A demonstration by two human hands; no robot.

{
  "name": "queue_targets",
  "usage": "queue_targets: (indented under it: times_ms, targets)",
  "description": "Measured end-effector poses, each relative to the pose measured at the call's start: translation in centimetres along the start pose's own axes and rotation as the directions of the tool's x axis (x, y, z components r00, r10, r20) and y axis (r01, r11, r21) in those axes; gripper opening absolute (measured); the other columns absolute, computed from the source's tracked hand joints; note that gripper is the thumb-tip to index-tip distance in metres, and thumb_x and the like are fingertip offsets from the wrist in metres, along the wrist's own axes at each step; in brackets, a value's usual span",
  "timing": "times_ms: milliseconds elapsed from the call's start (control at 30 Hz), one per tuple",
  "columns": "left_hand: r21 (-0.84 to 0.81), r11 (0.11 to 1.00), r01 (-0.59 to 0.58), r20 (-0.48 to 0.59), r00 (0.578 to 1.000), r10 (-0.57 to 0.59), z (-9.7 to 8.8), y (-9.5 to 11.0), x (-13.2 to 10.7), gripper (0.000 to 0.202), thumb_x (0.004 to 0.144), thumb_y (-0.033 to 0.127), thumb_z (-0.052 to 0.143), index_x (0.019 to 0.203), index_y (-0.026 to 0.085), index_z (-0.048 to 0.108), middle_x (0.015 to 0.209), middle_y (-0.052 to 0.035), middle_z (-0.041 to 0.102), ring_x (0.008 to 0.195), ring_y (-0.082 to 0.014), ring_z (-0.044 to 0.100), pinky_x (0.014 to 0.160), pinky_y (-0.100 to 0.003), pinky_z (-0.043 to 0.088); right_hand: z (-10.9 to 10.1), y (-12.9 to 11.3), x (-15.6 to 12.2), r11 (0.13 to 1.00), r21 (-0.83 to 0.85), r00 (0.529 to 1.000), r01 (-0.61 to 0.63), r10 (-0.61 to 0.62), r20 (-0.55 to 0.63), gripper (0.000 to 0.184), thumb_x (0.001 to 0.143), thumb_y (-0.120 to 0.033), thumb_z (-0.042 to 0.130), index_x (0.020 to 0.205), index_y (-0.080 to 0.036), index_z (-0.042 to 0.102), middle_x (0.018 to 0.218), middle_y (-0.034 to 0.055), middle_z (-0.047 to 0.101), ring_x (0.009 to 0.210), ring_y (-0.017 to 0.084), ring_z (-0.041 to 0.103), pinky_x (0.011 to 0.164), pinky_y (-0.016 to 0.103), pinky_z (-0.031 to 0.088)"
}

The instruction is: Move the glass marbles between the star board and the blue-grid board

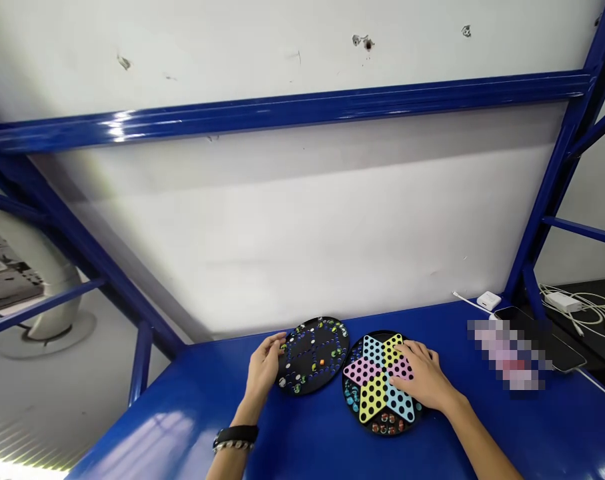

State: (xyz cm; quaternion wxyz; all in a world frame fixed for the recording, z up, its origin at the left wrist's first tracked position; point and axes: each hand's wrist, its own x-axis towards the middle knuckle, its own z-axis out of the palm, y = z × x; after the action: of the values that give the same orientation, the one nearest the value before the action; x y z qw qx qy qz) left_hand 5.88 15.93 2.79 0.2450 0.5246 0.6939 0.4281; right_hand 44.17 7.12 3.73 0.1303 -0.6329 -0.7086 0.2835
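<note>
From my screen the hands sit apart: left hand (265, 365) touches the black marble board (302, 373), right hand (422, 375) lies spread on the star-painted Chinese checkers board (373, 393) (neither looks clamped from here).

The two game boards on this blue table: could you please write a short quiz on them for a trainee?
1. Which hand lies on the star-patterned Chinese checkers board?
2. True or false: the round black board sits to the left of the star-patterned board, from the wearer's view.
3. What colour is the table? A) red B) blue C) green

Key: 1. The right hand. 2. True. 3. B.
</note>
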Motion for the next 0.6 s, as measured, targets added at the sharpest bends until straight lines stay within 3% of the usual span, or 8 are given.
queue_targets:
  times_ms: [133,233,333,433,600]
  targets:
    - [0.097,0.995,-0.02,0.06,0.998,0.014,-2.0,-2.0,-0.2,0.057,0.077,0.059,0.05,0.107,0.016,0.071,0.101,-0.0095,0.078,0.091,-0.0264,0.073,0.079,-0.034,0.059,0.1,0.0,0.0,1.0,-0.006,1.0,0.002,-0.002,-0.002,0.066,0.086,-0.059,0.051,0.146,-0.032,0.045,0.157,0.0058,0.041,0.149,0.031,0.028,0.12,0.05,0.022]
    - [0.332,0.942,-0.049,0.085,0.996,0.022,-2.3,-3.2,-0.2,0.052,0.086,0.046,0.041,0.119,0.016,0.066,0.11,-0.0089,0.077,0.089,-0.0236,0.074,0.082,-0.033,0.059,0.2,0.1,0.1,1.0,-0.019,1.0,0.009,-0.009,-0.007,0.065,0.087,-0.058,0.051,0.146,-0.032,0.045,0.156,0.0055,0.042,0.149,0.03,0.028,0.12,0.05,0.022]
    - [0.486,0.868,-0.104,0.088,0.994,0.069,-1.1,-3.0,-0.2,0.052,0.088,0.035,0.04,0.133,0.016,0.059,0.127,-0.0102,0.07,0.101,-0.0246,0.071,0.09,-0.035,0.057,0.3,0.3,0.2,0.999,-0.034,1.0,0.012,-0.012,-0.008,0.065,0.087,-0.059,0.05,0.146,-0.033,0.044,0.156,0.005,0.042,0.148,0.03,0.029,0.12,0.049,0.023]
    - [0.572,0.806,-0.153,0.095,0.988,0.12,0.9,-1.7,0.0,0.055,0.091,0.032,0.041,0.142,0.017,0.053,0.143,-0.0127,0.059,0.121,-0.0318,0.06,0.096,-0.043,0.053,0.3,0.3,0.3,0.999,-0.042,1.0,0.004,-0.005,-0.008,0.065,0.087,-0.059,0.051,0.147,-0.033,0.044,0.156,0.0048,0.042,0.148,0.03,0.029,0.119,0.049,0.024]
    - [0.686,0.705,-0.18,0.111,0.984,0.142,3.4,0.6,1.2,0.044,0.094,0.025,0.039,0.132,0.021,0.062,0.137,-0.0148,0.062,0.124,-0.0355,0.055,0.095,-0.049,0.048,0.2,0.2,0.2,1.0,-0.012,1.0,0.013,-0.013,-0.013,0.064,0.087,-0.057,0.052,0.145,-0.033,0.045,0.156,0.0046,0.042,0.149,0.03,0.029,0.12,0.049,0.023]
